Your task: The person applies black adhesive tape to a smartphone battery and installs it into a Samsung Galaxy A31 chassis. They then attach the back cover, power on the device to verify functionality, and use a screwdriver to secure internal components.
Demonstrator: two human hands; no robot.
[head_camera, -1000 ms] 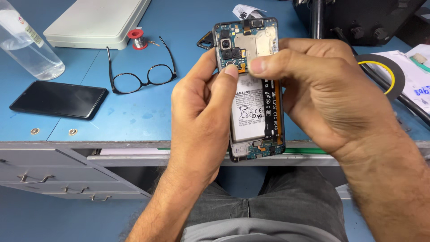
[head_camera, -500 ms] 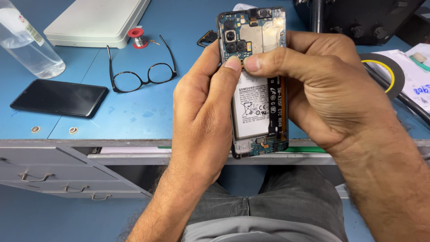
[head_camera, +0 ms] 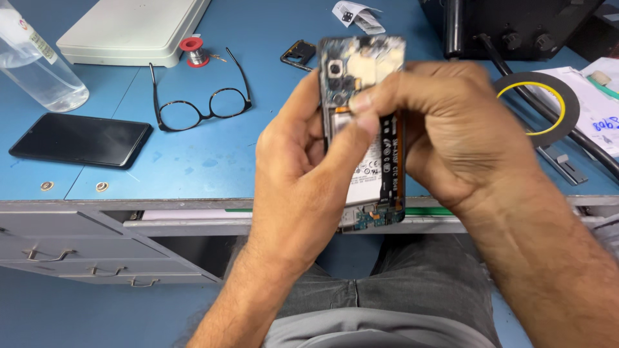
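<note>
- Holding an opened phone (head_camera: 371, 129) upright above the front edge of the bench (head_camera: 193, 148), back cover off, battery and circuit board facing up.
- Left hand (head_camera: 296, 180) closed around the phone's left edge and lower half, thumb lying across the battery area.
- Right hand (head_camera: 445, 129) closed on the phone's right edge, index fingertip and thumb pinched together just below the camera block, apparently on a small part or connector; too small to tell which.
- Judged best done with a steady left grip, keeping the phone from twisting, and with light pressure from the right fingertips only.
- Worth keeping the pinch straight and small, since the thin ribbon strip along the right side looks easy to crease or tear.
- Worth keeping the phone over the bench rather than over the lap, so a loose part lands on the blue top.
- Lying well apart on the bench: glasses (head_camera: 200, 106), a dark phone (head_camera: 80, 140) face up at left, a clear bottle (head_camera: 35, 67), a tape roll (head_camera: 535, 106) at right.
</note>
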